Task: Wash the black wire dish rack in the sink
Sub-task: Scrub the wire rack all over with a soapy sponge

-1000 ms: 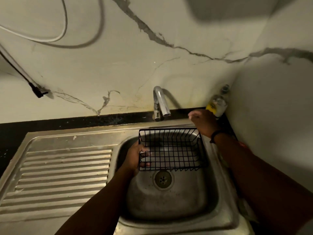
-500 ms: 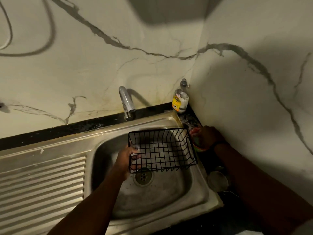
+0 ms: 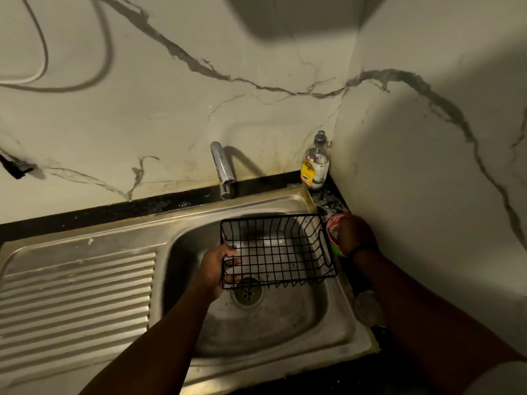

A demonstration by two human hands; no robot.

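- Black wire dish rack (image 3: 278,252) held over the sink (image 3: 336,315) basin, just above the drain (image 3: 247,293), tilted slightly.
- Left hand (image 3: 216,266) gripping the rack's 9 o'clock end, fingers hooked through the wires.
- Right hand (image 3: 355,235) at the rack's 3 o'clock, reaching into a small red-and-green bowl (image 3: 332,232); what it grips, if anything, cannot be told.
- Risk: one-handed hold slipping once wet, dropping the rack.
- Risk: tipping the bowl off the sink edge.
- Faucet (image 3: 222,169) at 12 o'clock, no water visible; soap bottle (image 3: 315,166) at 1 o'clock.
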